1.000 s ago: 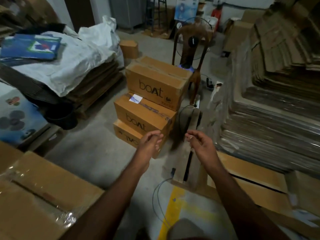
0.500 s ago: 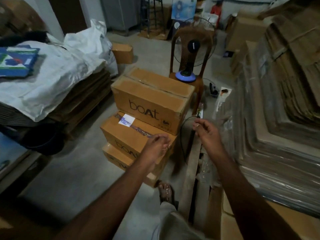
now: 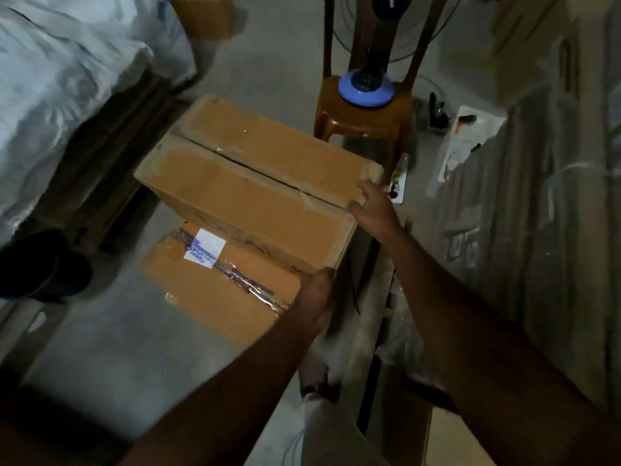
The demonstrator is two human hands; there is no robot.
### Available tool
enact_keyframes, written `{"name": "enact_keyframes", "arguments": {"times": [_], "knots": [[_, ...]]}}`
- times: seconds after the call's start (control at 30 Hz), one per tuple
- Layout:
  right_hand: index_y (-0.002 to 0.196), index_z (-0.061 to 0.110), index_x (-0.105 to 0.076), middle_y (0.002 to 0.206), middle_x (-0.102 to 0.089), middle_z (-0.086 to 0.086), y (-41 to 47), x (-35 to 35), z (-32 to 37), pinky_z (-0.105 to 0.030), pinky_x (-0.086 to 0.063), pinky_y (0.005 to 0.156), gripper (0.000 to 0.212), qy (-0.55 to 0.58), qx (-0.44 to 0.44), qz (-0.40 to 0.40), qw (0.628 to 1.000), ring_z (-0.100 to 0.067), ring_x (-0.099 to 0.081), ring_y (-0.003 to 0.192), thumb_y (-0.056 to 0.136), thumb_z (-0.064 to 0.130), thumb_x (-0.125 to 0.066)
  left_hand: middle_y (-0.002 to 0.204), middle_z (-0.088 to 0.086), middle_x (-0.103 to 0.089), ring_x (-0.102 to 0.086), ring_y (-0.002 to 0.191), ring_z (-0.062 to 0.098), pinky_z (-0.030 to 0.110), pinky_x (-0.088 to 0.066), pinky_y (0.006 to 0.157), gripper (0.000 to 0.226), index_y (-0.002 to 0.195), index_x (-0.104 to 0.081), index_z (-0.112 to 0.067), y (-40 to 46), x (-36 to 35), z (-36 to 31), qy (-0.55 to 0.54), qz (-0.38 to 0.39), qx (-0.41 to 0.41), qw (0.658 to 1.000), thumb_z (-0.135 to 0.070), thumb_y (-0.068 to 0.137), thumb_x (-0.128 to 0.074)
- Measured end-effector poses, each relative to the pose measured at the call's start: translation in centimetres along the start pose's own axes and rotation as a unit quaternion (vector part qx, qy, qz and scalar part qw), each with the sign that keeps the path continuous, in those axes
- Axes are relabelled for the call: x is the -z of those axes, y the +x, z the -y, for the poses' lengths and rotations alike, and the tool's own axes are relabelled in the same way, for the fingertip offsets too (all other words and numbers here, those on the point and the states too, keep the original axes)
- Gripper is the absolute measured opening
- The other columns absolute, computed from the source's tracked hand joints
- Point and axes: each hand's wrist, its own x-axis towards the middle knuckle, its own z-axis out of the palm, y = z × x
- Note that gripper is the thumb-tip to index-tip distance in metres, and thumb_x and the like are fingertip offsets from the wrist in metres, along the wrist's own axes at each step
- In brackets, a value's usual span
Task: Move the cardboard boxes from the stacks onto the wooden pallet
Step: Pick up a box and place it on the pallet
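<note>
Head view, looking down over a stack of cardboard boxes on a concrete floor [image 3: 111,344]. Top box [image 3: 255,183] sitting skewed on the lower box [image 3: 218,290], covering its far half and overhanging toward the right; taped seam running lengthwise across the lid. Lower box showing a white label [image 3: 205,248] and crinkled clear tape along its seam. Left hand [image 3: 317,294] reaching to the near right corner of the top box, fingers curling down around the corner edge, fingertips hidden behind the cardboard. Right hand [image 3: 373,205] meeting the far right end of the same box, fingers spread and lying against the top edge, thumb pointing toward the lid seam; grasp not yet closing, as far as the blur allows telling. Wooden planks [image 3: 366,317], possibly part of the pallet, lying just right of the stack, under the forearms. Brown plastic chair [image 3: 366,119] standing beyond the boxes, carrying a fan with a blue base [image 3: 366,87]. White sheeting [image 3: 67,79] draping a pile at left; wrapped flattened cartons [image 3: 554,230] rising at right.
</note>
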Motion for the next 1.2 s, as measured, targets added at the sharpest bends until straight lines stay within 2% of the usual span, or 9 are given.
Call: {"name": "enact_keyframes", "arguments": {"times": [0.07,0.27,0.43,0.53,0.63,0.8,0.9,1.07,1.2], "knots": [[0.146,0.02,-0.041,0.158,-0.031,-0.008,3.3,0.0,-0.6,-0.05,-0.033,0.114,0.064,-0.047,-0.011,0.004,0.999,-0.032,-0.029,0.144,0.087,0.032,-0.062,0.095,0.006,-0.055,-0.053,0.076,0.017,0.029,-0.041,0.064,0.009,0.101,-0.058,-0.01,1.5,-0.6,-0.6,-0.027,0.015,0.038,0.999,-0.016,0.095,-0.055],[0.153,0.022,-0.03,0.163,-0.018,-0.009,10.1,0.9,-1.5,-0.054,-0.026,0.116,0.075,-0.159,-0.012,-0.005,0.987,-0.032,-0.015,0.149,0.087,0.032,-0.064,0.072,0.001,-0.05,-0.043,0.062,0.015,0.027,-0.033,0.06,0.03,0.068,-0.067,-0.017,4.0,-1.6,-0.9,-0.023,0.022,0.079,0.996,-0.014,0.095,-0.054],[0.149,0.024,-0.035,0.154,-0.031,-0.01,10.9,0.7,-0.7,-0.053,-0.044,0.1,0.066,-0.152,-0.053,-0.009,0.987,-0.036,-0.03,0.138,0.09,0.033,-0.062,0.055,-0.003,-0.064,-0.06,0.046,0.01,0.015,-0.045,0.044,0.038,0.065,-0.07,-0.016,4.2,-1.2,-1.1,-0.03,0.04,0.093,0.994,-0.014,0.097,-0.05],[0.143,0.017,-0.043,0.146,-0.04,-0.015,10.5,1.1,1.3,-0.055,-0.043,0.101,0.06,-0.171,-0.072,-0.037,0.982,-0.037,-0.039,0.133,0.091,0.039,-0.061,0.089,-0.002,-0.063,-0.058,0.079,0.012,0.024,-0.045,0.064,0.015,0.092,-0.068,-0.015,3.4,-0.1,-0.9,-0.075,0.005,0.102,0.992,-0.022,0.095,-0.055],[0.134,0.014,-0.055,0.138,-0.049,-0.015,9.5,1.5,4.0,-0.053,-0.039,0.104,0.055,-0.14,-0.095,-0.032,0.985,-0.035,-0.047,0.126,0.09,0.047,-0.058,0.123,-0.001,-0.057,-0.049,0.11,0.015,0.033,-0.037,0.088,0.044,0.12,-0.061,-0.018,2.0,1.3,0.1,-0.105,-0.043,0.055,0.992,-0.042,0.083,-0.063],[0.071,0.019,-0.065,0.091,-0.068,-0.007,5.5,0.1,8.5,-0.047,-0.05,0.087,0.044,0.038,-0.091,-0.042,0.994,-0.031,-0.064,0.092,0.07,0.06,-0.051,0.093,-0.008,-0.053,-0.047,0.083,0.01,0.035,-0.036,0.085,0.018,0.094,-0.06,-0.025,-1.6,4.7,-0.7,-0.211,-0.155,-0.014,0.965,-0.041,0.095,-0.052],[0.092,0.015,-0.066,0.092,-0.064,-0.004,1.7,-1.7,11.4,-0.033,-0.046,0.073,0.025,0.183,-0.069,-0.013,0.981,-0.024,-0.061,0.09,0.086,0.038,-0.063,0.106,-0.005,-0.05,-0.046,0.096,0.018,0.044,-0.038,0.087,0.029,0.115,-0.053,-0.028,-3.0,7.7,-1.8,-0.273,-0.212,-0.061,0.936,-0.048,0.095,-0.049],[0.134,0.02,-0.05,0.129,-0.053,-0.001,-4.8,-5.2,15.4,-0.031,-0.042,0.084,0.05,0.212,-0.023,0.037,0.976,-0.019,-0.051,0.114,0.089,0.037,-0.067,0.112,0.011,-0.063,-0.06,0.096,0.029,0.04,-0.048,0.069,0.06,0.124,-0.055,-0.016,-6.1,13.8,-3.5,-0.346,-0.307,-0.153,0.873,-0.049,0.074,-0.058],[0.139,0.022,-0.044,0.126,-0.051,0.0,-10.5,-6.2,17.9,-0.025,-0.041,0.072,0.048,0.221,0.01,0.047,0.974,-0.019,-0.05,0.108,0.094,0.029,-0.061,0.105,0.013,-0.06,-0.058,0.09,0.029,0.04,-0.044,0.067,0.072,0.127,-0.053,-0.009,-9.4,18.4,-2.3,-0.362,-0.335,-0.212,0.844,-0.046,0.066,-0.058]]}}
